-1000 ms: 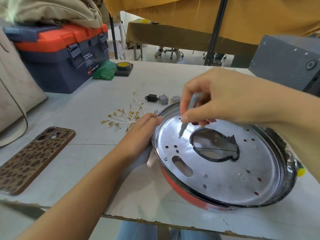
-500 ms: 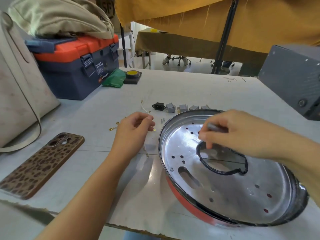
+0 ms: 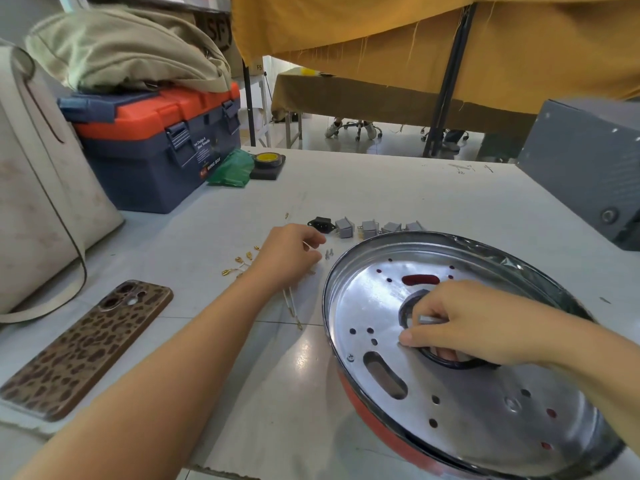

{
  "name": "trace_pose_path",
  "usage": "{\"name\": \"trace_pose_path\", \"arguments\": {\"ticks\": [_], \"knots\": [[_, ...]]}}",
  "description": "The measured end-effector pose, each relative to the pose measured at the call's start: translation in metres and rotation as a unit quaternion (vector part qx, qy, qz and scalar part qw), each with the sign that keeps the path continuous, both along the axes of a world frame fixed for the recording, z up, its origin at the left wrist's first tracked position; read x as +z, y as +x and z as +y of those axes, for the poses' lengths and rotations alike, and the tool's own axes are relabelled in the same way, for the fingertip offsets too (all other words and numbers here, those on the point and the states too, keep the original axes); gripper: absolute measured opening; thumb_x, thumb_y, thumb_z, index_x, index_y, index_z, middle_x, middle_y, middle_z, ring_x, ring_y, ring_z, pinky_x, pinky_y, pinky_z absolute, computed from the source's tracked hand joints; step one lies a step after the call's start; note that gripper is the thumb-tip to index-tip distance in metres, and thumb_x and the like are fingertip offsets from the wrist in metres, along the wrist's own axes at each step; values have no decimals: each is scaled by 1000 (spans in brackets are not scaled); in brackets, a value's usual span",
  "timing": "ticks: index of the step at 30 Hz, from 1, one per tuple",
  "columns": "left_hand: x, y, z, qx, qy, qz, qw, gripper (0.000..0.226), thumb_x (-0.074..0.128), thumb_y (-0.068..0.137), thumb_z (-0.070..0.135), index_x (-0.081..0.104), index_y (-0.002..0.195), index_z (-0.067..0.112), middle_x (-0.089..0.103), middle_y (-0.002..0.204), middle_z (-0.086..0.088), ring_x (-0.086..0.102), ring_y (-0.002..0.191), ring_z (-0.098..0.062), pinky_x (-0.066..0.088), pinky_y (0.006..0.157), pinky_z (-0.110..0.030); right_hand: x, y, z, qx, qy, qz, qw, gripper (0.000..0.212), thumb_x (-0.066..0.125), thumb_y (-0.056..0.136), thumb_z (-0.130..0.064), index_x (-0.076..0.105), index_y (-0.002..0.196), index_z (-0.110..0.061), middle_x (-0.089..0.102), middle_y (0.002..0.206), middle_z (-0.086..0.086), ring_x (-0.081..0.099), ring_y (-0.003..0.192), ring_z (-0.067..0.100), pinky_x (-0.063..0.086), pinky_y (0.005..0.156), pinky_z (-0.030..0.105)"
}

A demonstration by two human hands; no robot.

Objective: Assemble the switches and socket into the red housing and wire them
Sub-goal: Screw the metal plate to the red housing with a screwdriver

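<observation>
The red housing lies tilted on the table, its shiny perforated metal plate facing up. My right hand rests at the plate's central rubber-edged opening, holding a small grey tool, fingers dipping into the hole. My left hand sits on the table left of the housing, pinching a thin white wire from the wires with gold terminals. A black socket and several grey switches stand in a row behind the housing's rim. Two small screws lie by my left fingers.
A leopard-print phone lies at the left near the table edge. A navy and orange toolbox with a cloth bag on top stands at the back left, green plastic and a tape roll beside it. A grey box stands at right.
My left hand left the housing rim and went to the wires, pinching one. My right hand lowered the grey tool from upright on the plate to the central opening.
</observation>
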State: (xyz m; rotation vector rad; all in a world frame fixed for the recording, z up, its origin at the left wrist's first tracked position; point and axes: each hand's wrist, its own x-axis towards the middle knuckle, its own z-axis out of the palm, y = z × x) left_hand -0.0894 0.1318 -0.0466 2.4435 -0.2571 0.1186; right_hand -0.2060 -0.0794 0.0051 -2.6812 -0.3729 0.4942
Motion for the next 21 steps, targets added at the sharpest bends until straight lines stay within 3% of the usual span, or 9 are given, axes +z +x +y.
{"name": "trace_pose_path", "arguments": {"ticks": [6,10,21], "knots": [[-12,14,-14,-13,18,-14,1000,20,60,84,10,69,101,16,66,91,1,61,91,-16,50,82,-27,-6,4,-5,-27,31,28,999,54,62,87,-44,39,44,-20,50,42,-10,41,39,3,32,48,14],[-18,16,-13,-12,9,-47,999,15,60,84,8,69,93,14,61,74,6,59,79,-14,50,76,-28,-7,5,-5,-38,54,44,997,48,63,87,-42,46,47,-21,55,44,-10,46,39,1,34,45,10],[-22,14,-14,-11,-9,-68,998,17,58,82,3,70,85,13,66,80,-1,60,76,-14,51,73,-28,-9,6,-6,-28,77,54,995,38,62,87,-43,55,52,-30,56,47,-11,47,45,1,37,51,13]]}}
